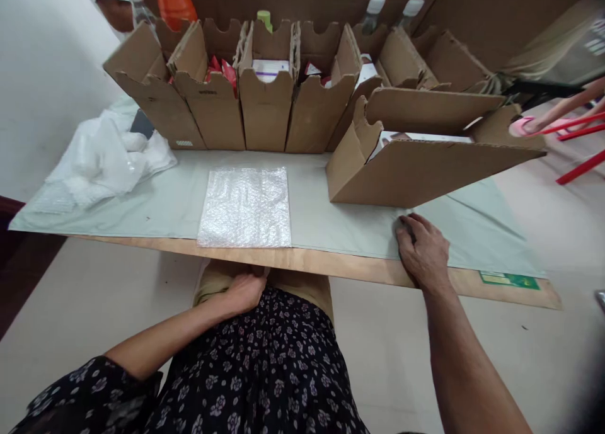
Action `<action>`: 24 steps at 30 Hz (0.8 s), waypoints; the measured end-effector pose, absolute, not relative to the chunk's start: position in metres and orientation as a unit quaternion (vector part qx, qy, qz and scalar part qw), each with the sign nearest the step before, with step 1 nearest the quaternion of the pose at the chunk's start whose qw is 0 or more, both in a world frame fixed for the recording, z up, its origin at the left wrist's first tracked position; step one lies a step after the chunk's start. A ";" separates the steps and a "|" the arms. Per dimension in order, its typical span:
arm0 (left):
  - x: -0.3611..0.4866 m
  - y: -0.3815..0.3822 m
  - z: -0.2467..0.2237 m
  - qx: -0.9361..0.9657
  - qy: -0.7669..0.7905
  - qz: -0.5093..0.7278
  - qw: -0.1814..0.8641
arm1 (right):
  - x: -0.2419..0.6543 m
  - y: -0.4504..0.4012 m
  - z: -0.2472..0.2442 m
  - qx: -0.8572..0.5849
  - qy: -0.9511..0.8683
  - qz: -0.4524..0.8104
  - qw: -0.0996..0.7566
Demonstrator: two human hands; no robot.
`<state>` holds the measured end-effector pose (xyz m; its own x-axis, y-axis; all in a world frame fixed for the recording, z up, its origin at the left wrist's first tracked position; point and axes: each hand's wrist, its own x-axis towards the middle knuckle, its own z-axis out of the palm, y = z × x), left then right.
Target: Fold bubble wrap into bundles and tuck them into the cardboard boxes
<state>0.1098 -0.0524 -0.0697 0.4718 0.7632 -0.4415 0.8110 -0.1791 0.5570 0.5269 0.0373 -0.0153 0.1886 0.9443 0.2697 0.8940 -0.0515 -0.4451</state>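
My right hand rests palm down on the near edge of the low table, fingers curled, just in front of a tilted cardboard box. It holds nothing that I can see. My left hand is below the table edge, resting against my lap, its fingers hidden under the board. A flat sheet of bubble wrap lies on the pale green cloth directly above my left hand.
A row of open cardboard bins with packets and boxes stands along the back. Crumpled clear plastic sits at the left. Bottles stand behind the bins. Red chair legs are at the right.
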 end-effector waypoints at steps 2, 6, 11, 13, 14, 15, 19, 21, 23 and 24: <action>0.112 -0.053 -0.068 0.773 0.524 -0.045 0.355 | 0.528 0.035 -0.014 -0.718 -0.633 0.041 0.284; 0.126 -0.046 -0.067 0.777 0.538 -0.062 0.321 | 0.518 0.021 -0.010 -0.686 -0.639 -0.025 0.347; 0.120 -0.066 -0.037 0.778 0.496 -0.112 0.370 | 0.453 -0.011 -0.007 -0.588 -0.723 -0.030 0.361; 0.102 -0.079 -0.016 0.777 0.487 -0.118 0.380 | 0.416 -0.015 -0.005 -0.516 -0.783 -0.001 0.348; 0.092 -0.085 -0.005 0.776 0.486 -0.113 0.387 | 0.399 -0.013 -0.004 -0.485 -0.808 0.012 0.335; 0.082 -0.089 0.006 0.773 0.486 -0.099 0.396 | 0.383 -0.009 -0.002 -0.460 -0.828 0.024 0.319; 0.048 -0.091 0.041 0.757 0.488 0.021 0.433 | 0.340 0.025 0.003 -0.396 -0.883 0.049 0.247; 0.038 -0.084 0.053 0.763 0.492 0.118 0.402 | 0.330 0.039 0.003 -0.370 -0.899 0.051 0.230; 0.031 -0.074 0.062 0.766 0.500 0.226 0.335 | 0.325 0.047 0.003 -0.350 -0.903 0.056 0.243; 0.028 -0.068 0.066 0.764 0.505 0.270 0.298 | 0.324 0.049 0.004 -0.343 -0.901 0.063 0.260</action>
<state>0.0281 -0.0681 0.0664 0.3438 0.9324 0.1116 0.6099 -0.3121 0.7285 0.3242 0.0486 0.0042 -0.6299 0.6500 0.4251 0.5846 0.7571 -0.2916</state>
